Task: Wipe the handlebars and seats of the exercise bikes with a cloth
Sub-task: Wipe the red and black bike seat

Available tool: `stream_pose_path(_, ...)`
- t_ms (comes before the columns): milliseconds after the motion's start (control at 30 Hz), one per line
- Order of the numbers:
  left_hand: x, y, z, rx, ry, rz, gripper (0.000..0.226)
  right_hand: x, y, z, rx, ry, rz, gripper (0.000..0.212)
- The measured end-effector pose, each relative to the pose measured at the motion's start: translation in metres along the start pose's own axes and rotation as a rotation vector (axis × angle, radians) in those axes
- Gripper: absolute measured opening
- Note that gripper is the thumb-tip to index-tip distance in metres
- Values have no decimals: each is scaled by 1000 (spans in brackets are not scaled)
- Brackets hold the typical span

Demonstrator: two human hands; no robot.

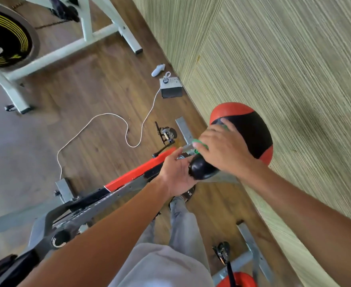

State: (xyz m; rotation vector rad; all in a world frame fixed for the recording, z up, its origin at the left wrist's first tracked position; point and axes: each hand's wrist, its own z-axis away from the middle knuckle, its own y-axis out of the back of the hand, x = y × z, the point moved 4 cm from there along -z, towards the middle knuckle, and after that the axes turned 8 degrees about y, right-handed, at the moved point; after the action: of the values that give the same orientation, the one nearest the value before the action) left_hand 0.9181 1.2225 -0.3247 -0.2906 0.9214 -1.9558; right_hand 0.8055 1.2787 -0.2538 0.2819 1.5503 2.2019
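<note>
Right hand [224,150] presses green cloth [199,145] onto seat [251,131]; left hand [176,175] cups its nose.

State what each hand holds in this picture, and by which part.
The left hand cups the narrow nose of the bike seat from below. The right hand presses a green cloth flat onto the seat's top.
</note>
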Motion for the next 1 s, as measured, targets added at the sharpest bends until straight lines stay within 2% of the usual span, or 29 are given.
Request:
stream_pose_path(133,1,4,-2,-18,26,43,68,-29,-3,50,130,187,-183,39)
stream_pose_path(233,7,3,-3,6,47,-13,60,-21,0,55,140,318,-194,43)
stream_pose_path(367,19,0,-4,68,-14,-75,37,30,5,-14,-46,225,33,57)
stream_pose_path(433,21,2,-6,62,-40,-122,41,54,5,-46,-163,196,135,56)
stream_pose_path(500,20,2,-6,12,-45,-215,29,69,8,-68,-211,150,129,52)
stream_pose_path(567,20,-5,-4,-32,-57,-305,23,92,17,-78,-177,-35,-38,49)
stream_pose_path(667,24,-17,-5,33,-73,-467,18,131,14,-64,-81,-407,-473,47)
stream_pose_path(767,31,-25,-9,169,-31,-659,62,146,6,-30,77,-645,-731,49)
stream_pose_path(800,34,-27,-10,192,-21,-678,67,149,3,-17,134,-722,-806,48)
stream_pose_path(933,37,-34,-8,185,3,-678,42,151,-21,35,267,-1014,-1074,56)
stream_pose_path(1000,39,-36,-6,171,12,-649,40,140,-39,62,393,-1166,-1214,51)
